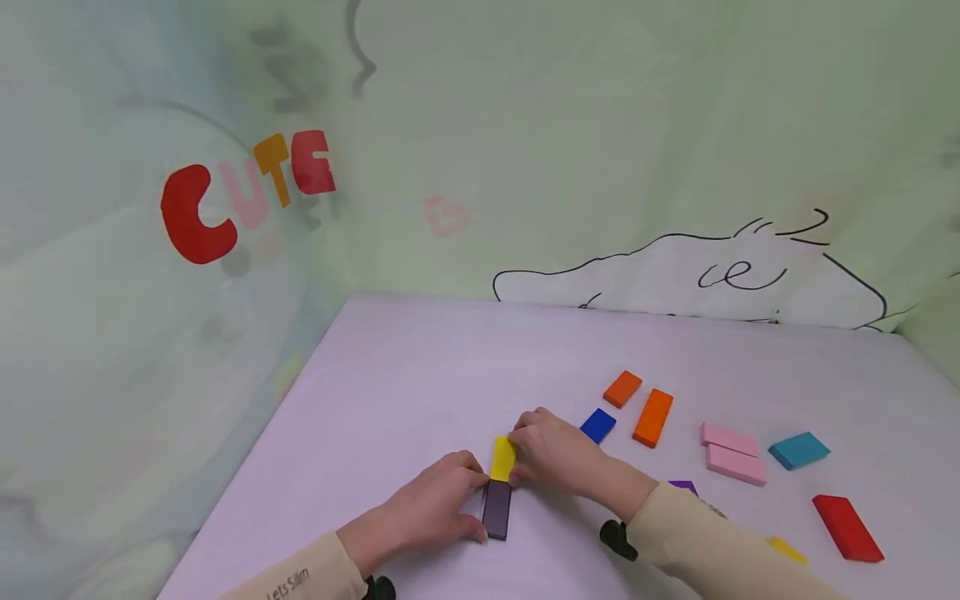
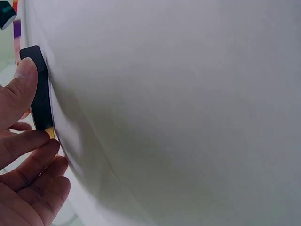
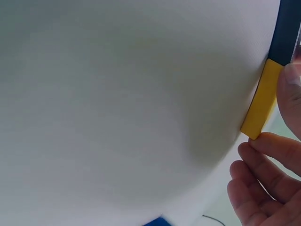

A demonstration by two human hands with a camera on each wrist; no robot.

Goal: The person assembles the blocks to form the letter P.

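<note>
A black block point(image 1: 497, 510) and a yellow block point(image 1: 503, 458) lie end to end on the table, the yellow one farther from me. My left hand point(image 1: 438, 502) holds the black block from its left side, thumb near the close end and index finger by the joint, as the left wrist view shows on the black block point(image 2: 41, 94). From the right, my right hand point(image 1: 551, 454) pinches the yellow block, its thumb by the joint and its index finger at the far end. In the right wrist view the yellow block point(image 3: 261, 101) meets the black block point(image 3: 286, 30).
Right of my hands lie a blue block point(image 1: 597, 426), two orange blocks point(image 1: 622, 389), two pink blocks point(image 1: 735, 463), a teal block point(image 1: 799, 451) and a red block point(image 1: 848, 528). My right sleeve partly hides a purple block point(image 1: 683, 486) and another yellow block point(image 1: 787, 550).
</note>
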